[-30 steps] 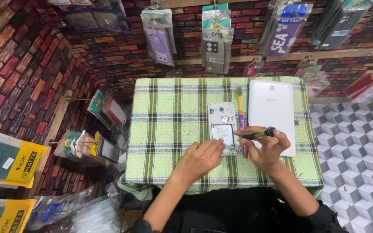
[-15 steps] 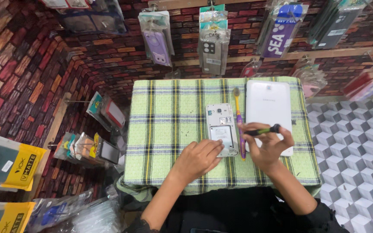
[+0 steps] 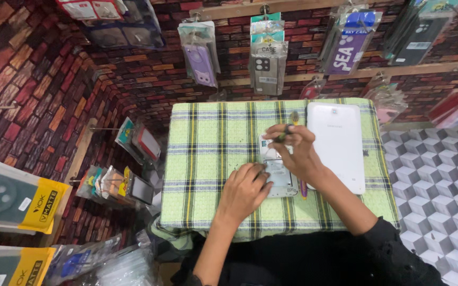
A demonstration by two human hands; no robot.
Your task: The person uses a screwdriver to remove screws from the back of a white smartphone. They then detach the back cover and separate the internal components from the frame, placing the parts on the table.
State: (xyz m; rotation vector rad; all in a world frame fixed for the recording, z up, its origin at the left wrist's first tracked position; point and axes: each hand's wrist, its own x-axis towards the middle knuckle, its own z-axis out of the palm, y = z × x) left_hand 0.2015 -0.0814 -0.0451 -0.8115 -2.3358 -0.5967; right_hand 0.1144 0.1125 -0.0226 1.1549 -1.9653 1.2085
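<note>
Right hand (image 3: 292,153), frame center, pinches a small dark tool (image 3: 283,135), fingers closed on it, above the top of an opened phone (image 3: 278,175). Left hand (image 3: 247,190) presses flat w/ fingers spread on the phone's lower left edge, gripping nothing. Phone lies mid-frame on the green plaid surface (image 3: 213,159). White tablet (image 3: 339,145) face down just right of it. Packaged cases (image 3: 267,58) hang on the brick wall along the top.

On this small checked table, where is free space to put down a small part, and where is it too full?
The left part of the green checked cloth is bare, from its left edge to the opened phone and left hand. A narrow strip along the far edge is bare too. The right side is crowded: the white tablet fills it, and the right hand with its tool works over the phone.
</note>
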